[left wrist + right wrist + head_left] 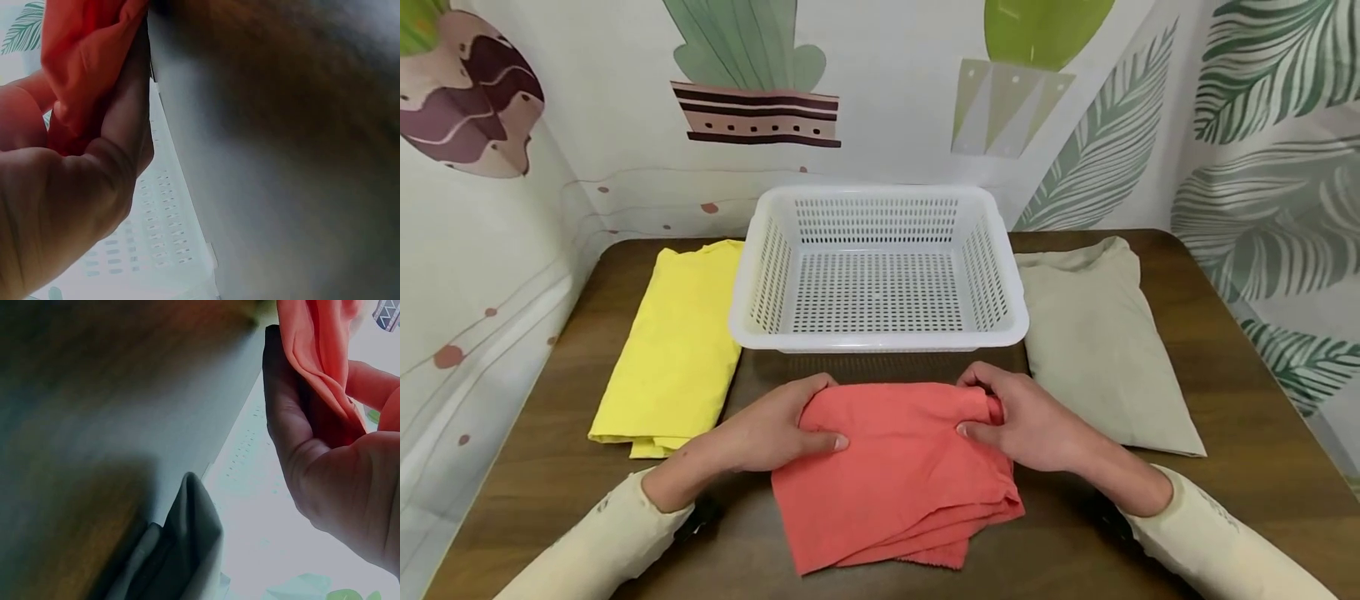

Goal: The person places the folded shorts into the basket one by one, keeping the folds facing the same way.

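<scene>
A folded red cloth (895,475) is held between both hands in front of the basket, its layered lower edges hanging toward me. My left hand (775,425) grips its left upper side, thumb on top and fingers behind. On the right upper side, my right hand (1030,421) pinches the fold, thumb on the front face. The left wrist view shows the red cloth (94,62) bunched in the grip, over the tabletop. In the right wrist view, folded layers of the cloth (319,362) sit between thumb and fingers.
A white plastic basket (880,341) with slotted walls stands at the back middle, nothing inside it. To its left lies a folded yellow cloth (673,358), to its right a folded grey-beige cloth (1097,350). All rest on a dark wooden table (542,467) against a patterned wall covering.
</scene>
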A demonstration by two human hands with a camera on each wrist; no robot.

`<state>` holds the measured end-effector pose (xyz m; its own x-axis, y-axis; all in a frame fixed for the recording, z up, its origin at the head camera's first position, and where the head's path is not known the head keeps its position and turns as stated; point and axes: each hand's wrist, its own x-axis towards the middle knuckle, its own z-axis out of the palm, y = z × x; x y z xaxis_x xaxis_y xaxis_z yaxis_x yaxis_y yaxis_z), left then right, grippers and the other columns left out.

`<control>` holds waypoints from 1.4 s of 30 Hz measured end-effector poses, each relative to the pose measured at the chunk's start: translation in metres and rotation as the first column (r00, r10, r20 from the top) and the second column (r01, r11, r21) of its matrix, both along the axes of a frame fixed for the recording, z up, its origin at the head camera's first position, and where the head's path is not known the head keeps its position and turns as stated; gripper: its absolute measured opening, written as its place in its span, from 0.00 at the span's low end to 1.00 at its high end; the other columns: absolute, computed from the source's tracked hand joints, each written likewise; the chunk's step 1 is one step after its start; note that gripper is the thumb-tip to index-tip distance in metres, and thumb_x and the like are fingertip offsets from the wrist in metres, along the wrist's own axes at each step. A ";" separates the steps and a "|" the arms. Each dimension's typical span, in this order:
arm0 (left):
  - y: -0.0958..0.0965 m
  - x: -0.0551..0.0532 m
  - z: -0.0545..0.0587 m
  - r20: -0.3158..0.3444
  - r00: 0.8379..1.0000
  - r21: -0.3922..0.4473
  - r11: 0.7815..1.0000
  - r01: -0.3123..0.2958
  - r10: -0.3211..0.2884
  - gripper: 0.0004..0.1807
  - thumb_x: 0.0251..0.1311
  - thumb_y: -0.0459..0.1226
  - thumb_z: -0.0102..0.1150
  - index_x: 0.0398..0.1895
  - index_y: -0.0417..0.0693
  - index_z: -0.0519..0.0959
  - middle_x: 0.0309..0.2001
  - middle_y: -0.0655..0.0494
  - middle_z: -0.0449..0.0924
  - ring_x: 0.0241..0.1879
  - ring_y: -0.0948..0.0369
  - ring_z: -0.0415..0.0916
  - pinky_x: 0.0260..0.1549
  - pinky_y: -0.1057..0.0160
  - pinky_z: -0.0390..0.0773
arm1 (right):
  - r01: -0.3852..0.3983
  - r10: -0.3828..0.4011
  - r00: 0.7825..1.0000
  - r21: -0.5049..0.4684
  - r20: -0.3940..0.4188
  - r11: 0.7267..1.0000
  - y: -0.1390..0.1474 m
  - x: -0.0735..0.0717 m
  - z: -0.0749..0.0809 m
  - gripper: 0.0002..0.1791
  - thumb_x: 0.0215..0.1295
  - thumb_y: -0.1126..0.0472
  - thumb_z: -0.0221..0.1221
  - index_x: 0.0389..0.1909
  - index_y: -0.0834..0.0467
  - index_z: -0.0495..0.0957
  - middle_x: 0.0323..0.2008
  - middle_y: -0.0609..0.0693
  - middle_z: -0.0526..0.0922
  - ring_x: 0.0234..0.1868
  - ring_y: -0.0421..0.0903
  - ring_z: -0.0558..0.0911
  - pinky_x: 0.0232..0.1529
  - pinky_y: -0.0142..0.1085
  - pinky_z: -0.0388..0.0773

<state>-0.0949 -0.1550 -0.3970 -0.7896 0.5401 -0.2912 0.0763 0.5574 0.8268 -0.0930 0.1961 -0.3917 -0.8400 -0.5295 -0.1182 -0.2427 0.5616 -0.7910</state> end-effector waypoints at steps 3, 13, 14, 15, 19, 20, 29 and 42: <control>-0.001 0.003 0.000 0.005 1.000 0.004 1.000 0.003 -0.003 0.21 0.63 0.46 0.76 0.52 0.51 0.77 0.37 0.58 0.83 0.36 0.58 0.83 0.41 0.57 0.82 | -0.006 0.006 1.000 -0.008 0.005 1.000 0.000 0.002 -0.001 0.17 0.67 0.65 0.72 0.50 0.52 0.76 0.26 0.44 0.78 0.22 0.39 0.75 0.27 0.34 0.76; -0.001 0.006 0.008 0.009 1.000 0.058 0.998 0.015 -0.015 0.22 0.64 0.45 0.76 0.54 0.50 0.76 0.39 0.57 0.84 0.37 0.58 0.83 0.41 0.59 0.83 | -0.002 0.002 1.000 -0.018 -0.005 1.000 0.001 0.002 0.004 0.17 0.66 0.65 0.72 0.49 0.51 0.76 0.25 0.44 0.78 0.22 0.39 0.76 0.26 0.34 0.77; -0.002 0.006 0.008 0.005 1.000 0.059 0.998 0.018 -0.019 0.22 0.64 0.45 0.76 0.54 0.50 0.76 0.39 0.57 0.84 0.37 0.58 0.83 0.41 0.60 0.83 | -0.003 0.003 1.000 -0.020 -0.006 1.000 0.001 0.002 0.005 0.17 0.66 0.65 0.72 0.49 0.51 0.76 0.25 0.43 0.78 0.22 0.39 0.76 0.26 0.34 0.77; -0.002 0.006 0.009 -0.001 1.000 0.059 0.998 0.022 -0.022 0.22 0.64 0.45 0.75 0.54 0.50 0.76 0.39 0.57 0.84 0.37 0.59 0.83 0.41 0.60 0.83 | -0.004 0.004 1.000 -0.021 -0.006 1.000 0.001 0.002 0.005 0.17 0.66 0.65 0.72 0.49 0.51 0.76 0.25 0.43 0.78 0.22 0.39 0.76 0.26 0.34 0.77; -0.002 0.006 0.011 -0.022 0.999 0.056 0.998 0.036 -0.035 0.22 0.65 0.46 0.75 0.55 0.51 0.76 0.39 0.58 0.84 0.37 0.60 0.83 0.42 0.61 0.83 | -0.003 0.003 1.000 -0.031 -0.013 1.000 0.002 0.004 0.008 0.17 0.66 0.66 0.72 0.49 0.51 0.76 0.25 0.43 0.78 0.23 0.39 0.76 0.27 0.34 0.77; -0.002 0.006 0.011 -0.031 0.999 0.053 0.998 0.038 -0.036 0.22 0.65 0.46 0.75 0.55 0.51 0.76 0.39 0.59 0.84 0.38 0.60 0.83 0.42 0.61 0.83 | -0.002 0.002 1.000 -0.034 -0.015 0.999 0.002 0.004 0.009 0.17 0.65 0.66 0.72 0.48 0.51 0.76 0.25 0.43 0.78 0.23 0.39 0.77 0.27 0.34 0.77; -0.002 0.009 0.016 -0.066 0.997 0.049 0.998 0.038 -0.035 0.21 0.65 0.48 0.75 0.54 0.56 0.76 0.39 0.62 0.84 0.37 0.61 0.83 0.43 0.61 0.82 | -0.016 0.015 1.000 -0.067 -0.027 0.998 0.003 0.005 0.012 0.17 0.65 0.67 0.72 0.48 0.51 0.76 0.24 0.42 0.76 0.21 0.38 0.75 0.24 0.33 0.76; -0.002 0.012 0.025 -0.089 0.995 0.092 0.994 0.057 -0.049 0.21 0.65 0.48 0.74 0.54 0.53 0.76 0.38 0.61 0.84 0.38 0.61 0.82 0.43 0.63 0.80 | -0.021 0.017 0.999 -0.109 -0.031 0.994 0.006 0.007 0.019 0.16 0.66 0.66 0.72 0.48 0.51 0.77 0.28 0.44 0.82 0.25 0.40 0.80 0.29 0.34 0.80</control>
<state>-0.0826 -0.1566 -0.3719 -0.7791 0.6037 -0.1687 0.1773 0.4704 0.8645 -0.0856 0.2019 -0.3729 -0.8320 -0.5538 -0.0335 -0.2772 0.4672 -0.8396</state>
